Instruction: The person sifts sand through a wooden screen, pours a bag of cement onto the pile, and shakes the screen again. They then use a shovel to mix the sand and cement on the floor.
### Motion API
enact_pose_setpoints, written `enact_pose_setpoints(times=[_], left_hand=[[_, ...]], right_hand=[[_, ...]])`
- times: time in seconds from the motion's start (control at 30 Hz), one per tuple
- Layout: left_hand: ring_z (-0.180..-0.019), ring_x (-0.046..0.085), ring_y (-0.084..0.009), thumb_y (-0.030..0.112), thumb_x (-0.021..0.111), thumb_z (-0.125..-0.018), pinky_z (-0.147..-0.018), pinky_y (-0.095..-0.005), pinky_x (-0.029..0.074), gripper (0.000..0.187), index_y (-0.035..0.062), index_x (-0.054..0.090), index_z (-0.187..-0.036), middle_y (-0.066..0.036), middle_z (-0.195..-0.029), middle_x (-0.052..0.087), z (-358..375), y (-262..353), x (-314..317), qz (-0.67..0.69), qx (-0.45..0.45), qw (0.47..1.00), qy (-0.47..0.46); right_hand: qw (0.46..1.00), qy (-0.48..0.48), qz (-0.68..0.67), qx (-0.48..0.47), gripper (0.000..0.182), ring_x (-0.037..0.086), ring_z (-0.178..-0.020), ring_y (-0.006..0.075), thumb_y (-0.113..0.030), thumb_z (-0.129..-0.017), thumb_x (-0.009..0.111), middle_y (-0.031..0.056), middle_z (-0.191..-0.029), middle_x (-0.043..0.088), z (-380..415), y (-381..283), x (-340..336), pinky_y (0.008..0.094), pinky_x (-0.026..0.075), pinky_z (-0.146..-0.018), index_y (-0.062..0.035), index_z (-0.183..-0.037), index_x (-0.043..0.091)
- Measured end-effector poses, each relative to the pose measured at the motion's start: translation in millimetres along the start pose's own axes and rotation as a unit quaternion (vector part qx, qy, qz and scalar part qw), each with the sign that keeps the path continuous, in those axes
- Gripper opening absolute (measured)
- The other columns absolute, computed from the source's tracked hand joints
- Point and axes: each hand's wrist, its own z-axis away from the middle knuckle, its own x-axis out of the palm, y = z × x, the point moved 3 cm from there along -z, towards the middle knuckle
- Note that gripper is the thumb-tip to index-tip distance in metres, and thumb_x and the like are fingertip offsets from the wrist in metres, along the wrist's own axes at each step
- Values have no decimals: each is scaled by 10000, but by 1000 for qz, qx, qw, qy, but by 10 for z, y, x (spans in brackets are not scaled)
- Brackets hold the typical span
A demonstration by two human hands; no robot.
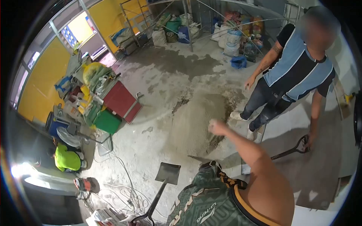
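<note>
Fingers (215, 126) of right hand (217, 127) clenched, empty | above sand pile (196, 120) | shovel (163, 184) apart

floor (158, 79): wet concrete | walls (41, 75): yellow | scaffolding (188, 22) at back

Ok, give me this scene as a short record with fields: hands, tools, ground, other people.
right hand: right hand raised over the sand pile, looks closed in a fist, nothing seen in it
left hand: not in view
tools: shovel near the person's legs, blade resting on the floor
other people: a person in a striped shirt stands beside the pile, one hand on a second shovel's handle; a person in a yellow shirt crouches on the left
</note>
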Motion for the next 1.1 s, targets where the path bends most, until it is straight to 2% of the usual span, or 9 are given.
enact_pose_setpoints(times=[0.1, 0.17, 0.27, 0.47, 0.53, 0.63, 0.93, 0.97, 1.1], left_hand=[[-447, 492, -194, 333, 587, -946, -406, -340, 370, 405, 75, 538, -637, -76, -572, 567, 160, -109, -566, 21, 0, 1000, 6], [-444, 489, -192, 335, 586, -947, -403, -338, 367, 408, 76, 536, -635, -74, -569, 565, 243, -275, -841, 33, -11, 999, 8], [-440, 486, -189, 336, 584, -950, -399, -335, 364, 413, 79, 533, -631, -72, -565, 562, 103, -1028, -1516, 139, -70, 988, -8], [-419, 426, -105, 269, 633, -929, -405, -252, 299, 331, 71, 582, -669, -16, -530, 506, 351, -387, -1407, -6, -39, 999, -2], [-415, 449, -113, 254, 621, -936, -403, -257, 344, 298, 72, 586, -702, -20, -523, 507, 214, -277, -1561, 69, -60, 996, 11], [-438, 480, -116, 226, 596, -955, -407, -259, 371, 224, 60, 592, -806, -21, -556, 517, -185, -37, -1744, 31, -53, 998, 2], [-465, 477, -113, 197, 589, -967, -416, -253, 370, 162, 48, 592, -904, -11, -593, 506, -1523, 1019, -1909, -18, -40, 999, 0], [-466, 476, -113, 196, 589, -968, -417, -253, 370, 159, 48, 592, -911, -10, -595, 505, -1641, 1150, -1899, -16, -40, 999, 8], [-480, 461, -113, 169, 579, -975, -428, -249, 371, 127, 46, 591, -944, -5, -611, 492, -2157, 1568, -1767, -5, -43, 999, -5]], right_hand=[[831, -484, 263, -78, 273, 658, -766, 335, -259, -828, 614, 189, -906, 701, 1543, 59, 1127, 450, 523, -689, -73, -999, 720], [779, -581, 106, 212, 436, 649, -916, 311, -350, -911, 560, 178, -1179, 618, 2334, 383, 1634, 500, 530, -814, -49, -1224, 588], [690, -568, -20, 448, 583, 631, -1106, 322, -381, -959, 521, 164, -1353, 558, 2991, 444, 1867, 507, 519, -896, -68, -1439, 408], [877, -332, 211, 277, 415, 692, -705, 261, -406, -856, 657, 160, -820, 714, 1898, 689, 1867, 410, 543, -674, 1, -912, 716], [911, -180, 20, 372, 405, 666, -639, 265, -397, -859, 639, 144, -744, 697, 1516, 941, 2175, 397, 533, -644, 2, -847, 705], [930, -243, 152, 228, 421, 656, -688, 274, -363, -914, 557, 135, -709, 675, 837, -360, 2091, 405, 524, -675, 34, -852, 683], [941, -292, 125, 120, 214, 599, -603, 339, -161, -742, 604, 214, -685, 635, -500, -2186, 4808, 473, 487, -585, 36, -732, 688], [888, -363, 258, -114, 172, 627, -633, 337, -143, -695, 617, 224, -724, 659, -609, -2438, 5421, 472, 493, -583, 1, -717, 709], [896, -402, 58, -179, 442, 681, -773, 374, -399, -814, 567, 243, -800, 680, -435, -3814, 6566, 472, 528, -709, 16, -797, 719]])
